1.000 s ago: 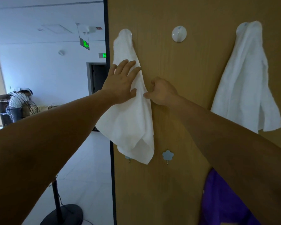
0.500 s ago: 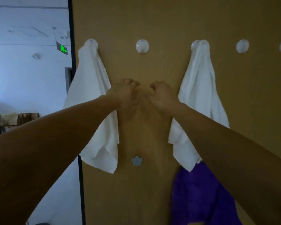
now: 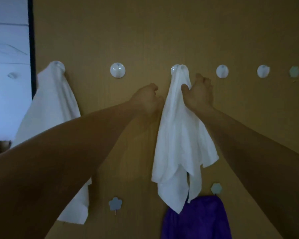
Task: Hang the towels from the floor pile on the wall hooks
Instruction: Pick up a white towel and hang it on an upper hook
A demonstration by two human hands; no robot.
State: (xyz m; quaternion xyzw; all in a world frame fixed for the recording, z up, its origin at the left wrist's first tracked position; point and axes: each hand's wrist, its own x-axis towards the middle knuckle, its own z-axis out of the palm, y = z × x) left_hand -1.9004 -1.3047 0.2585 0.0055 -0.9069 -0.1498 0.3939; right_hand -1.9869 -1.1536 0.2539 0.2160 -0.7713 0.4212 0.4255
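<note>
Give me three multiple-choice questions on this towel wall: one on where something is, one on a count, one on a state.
1. Where does the purple towel hang? A at the wall's top B below the white towel that the right hand grips C at the far left
2. How many round white hooks are bare? A one B three C five
3. What is the right hand doing? A lying flat on the wall B hanging idle C gripping a towel just under its hook

1 B: it shows beneath that towel's lower tip.
2 B: one left of that towel, two right of it.
3 C: its thumb presses into the cloth.
</note>
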